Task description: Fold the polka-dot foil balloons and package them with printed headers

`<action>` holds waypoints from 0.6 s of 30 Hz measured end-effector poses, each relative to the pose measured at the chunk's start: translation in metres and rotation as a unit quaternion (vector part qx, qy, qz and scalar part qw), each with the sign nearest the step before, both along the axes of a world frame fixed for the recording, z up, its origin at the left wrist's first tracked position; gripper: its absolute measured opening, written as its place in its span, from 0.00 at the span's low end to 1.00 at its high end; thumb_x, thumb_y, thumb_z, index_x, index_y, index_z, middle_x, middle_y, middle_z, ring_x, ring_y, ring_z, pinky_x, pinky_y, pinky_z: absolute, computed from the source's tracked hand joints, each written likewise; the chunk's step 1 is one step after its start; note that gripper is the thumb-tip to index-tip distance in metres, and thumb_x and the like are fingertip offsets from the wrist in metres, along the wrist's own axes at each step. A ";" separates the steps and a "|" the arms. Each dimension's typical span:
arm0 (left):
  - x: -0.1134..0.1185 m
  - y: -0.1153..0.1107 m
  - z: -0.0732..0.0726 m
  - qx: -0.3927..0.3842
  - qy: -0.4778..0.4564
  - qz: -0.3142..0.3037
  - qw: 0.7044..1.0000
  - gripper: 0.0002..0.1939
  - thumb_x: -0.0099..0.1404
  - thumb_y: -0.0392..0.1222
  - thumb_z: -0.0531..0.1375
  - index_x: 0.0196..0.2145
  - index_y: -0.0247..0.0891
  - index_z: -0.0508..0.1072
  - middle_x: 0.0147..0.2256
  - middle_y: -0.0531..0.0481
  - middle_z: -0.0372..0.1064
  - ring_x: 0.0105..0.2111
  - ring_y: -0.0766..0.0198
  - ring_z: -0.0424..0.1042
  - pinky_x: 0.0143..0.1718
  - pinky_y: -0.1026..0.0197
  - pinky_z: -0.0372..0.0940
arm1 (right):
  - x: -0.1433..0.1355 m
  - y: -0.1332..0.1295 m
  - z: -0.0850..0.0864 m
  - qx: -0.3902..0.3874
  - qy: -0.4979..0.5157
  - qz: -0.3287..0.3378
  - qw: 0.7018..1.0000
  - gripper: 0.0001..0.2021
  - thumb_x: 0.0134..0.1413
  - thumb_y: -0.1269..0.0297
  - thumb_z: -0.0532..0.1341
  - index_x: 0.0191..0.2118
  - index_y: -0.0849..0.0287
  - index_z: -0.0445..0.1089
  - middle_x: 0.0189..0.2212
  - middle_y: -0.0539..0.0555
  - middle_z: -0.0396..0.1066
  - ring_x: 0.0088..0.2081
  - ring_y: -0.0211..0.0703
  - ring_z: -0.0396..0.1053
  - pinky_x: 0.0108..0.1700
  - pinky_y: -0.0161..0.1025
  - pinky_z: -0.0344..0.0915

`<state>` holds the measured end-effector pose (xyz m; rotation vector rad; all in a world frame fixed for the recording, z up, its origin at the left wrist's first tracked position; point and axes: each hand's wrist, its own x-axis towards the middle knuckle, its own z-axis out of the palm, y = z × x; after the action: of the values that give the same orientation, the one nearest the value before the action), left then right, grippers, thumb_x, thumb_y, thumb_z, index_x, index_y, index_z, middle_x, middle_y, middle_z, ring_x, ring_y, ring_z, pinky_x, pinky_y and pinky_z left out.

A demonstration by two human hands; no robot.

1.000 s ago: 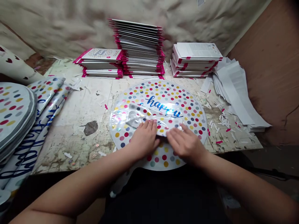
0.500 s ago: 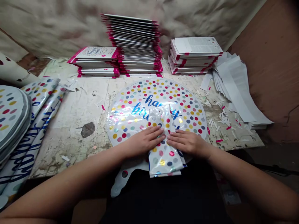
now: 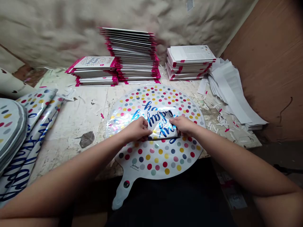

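Note:
A round white foil balloon [image 3: 156, 157] with coloured dots and blue lettering lies flat before me, its tail hanging over the table's front edge at the lower left. On top of it is a folded foil piece [image 3: 162, 126] with blue script, now a small packet. My left hand [image 3: 139, 129] pinches the packet's left side, thumb at its lower left corner. At its right side, my right hand [image 3: 183, 126] grips the edge, with the thumb on top and the other fingers partly hidden.
Pink-edged card stacks [image 3: 134, 56] stand along the back, with a white card stack [image 3: 189, 61] to their right. White paper sheets [image 3: 229, 88] and scraps [image 3: 221, 121] lie right. More dotted foils [image 3: 35, 126] and round balloons [image 3: 10, 126] lie left.
The long folded strip has been folded up into a shorter packet, blue lettering now showing. Both hands went from lying flat on it to gripping its sides. The view has shifted slightly.

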<state>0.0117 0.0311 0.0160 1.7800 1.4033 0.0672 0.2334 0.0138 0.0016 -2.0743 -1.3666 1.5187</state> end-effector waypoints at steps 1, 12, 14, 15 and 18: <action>-0.002 -0.002 -0.002 0.097 0.011 -0.019 0.995 0.20 0.57 0.49 0.59 0.42 0.35 0.64 0.33 0.44 0.73 0.33 0.55 0.74 0.32 0.53 0.70 | -0.002 0.001 0.000 0.007 -0.003 -0.001 1.000 0.17 0.54 0.51 0.55 0.22 0.58 0.63 0.10 0.47 0.60 0.10 0.34 0.54 0.12 0.32 0.51; -0.012 -0.030 -0.039 0.346 0.110 -0.224 0.904 0.36 0.63 0.60 0.49 0.58 0.27 0.58 0.59 0.32 0.52 0.60 0.47 0.52 0.57 0.45 0.52 | -0.002 -0.003 0.001 0.119 -0.024 -0.002 0.993 0.13 0.56 0.54 0.54 0.33 0.58 0.66 0.20 0.48 0.65 0.18 0.36 0.63 0.21 0.34 0.61; -0.010 -0.026 -0.035 0.317 0.148 -0.217 0.912 0.42 0.60 0.63 0.51 0.60 0.25 0.54 0.61 0.30 0.47 0.61 0.46 0.46 0.59 0.44 0.48 | -0.006 -0.004 0.001 0.219 -0.099 0.003 0.971 0.11 0.55 0.57 0.55 0.37 0.58 0.66 0.27 0.53 0.69 0.26 0.41 0.68 0.27 0.38 0.65; -0.009 -0.025 -0.033 0.303 0.164 -0.214 0.914 0.46 0.58 0.65 0.52 0.60 0.23 0.52 0.61 0.30 0.44 0.62 0.46 0.44 0.59 0.44 0.47 | -0.009 -0.005 -0.001 0.289 -0.141 0.027 0.946 0.10 0.56 0.60 0.54 0.39 0.59 0.66 0.31 0.56 0.70 0.31 0.45 0.69 0.32 0.41 0.66; -0.010 -0.021 -0.029 0.281 0.193 -0.212 0.916 0.53 0.54 0.69 0.52 0.62 0.20 0.47 0.62 0.29 0.39 0.63 0.44 0.39 0.60 0.44 0.43 | -0.026 -0.010 -0.010 0.446 -0.210 0.157 0.856 0.10 0.58 0.66 0.52 0.42 0.60 0.66 0.44 0.62 0.69 0.47 0.54 0.65 0.46 0.50 0.63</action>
<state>0.0022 0.0099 -0.0126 2.6675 1.3033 -0.1343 0.2076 0.0041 -0.0080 -1.6206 -2.1002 0.2868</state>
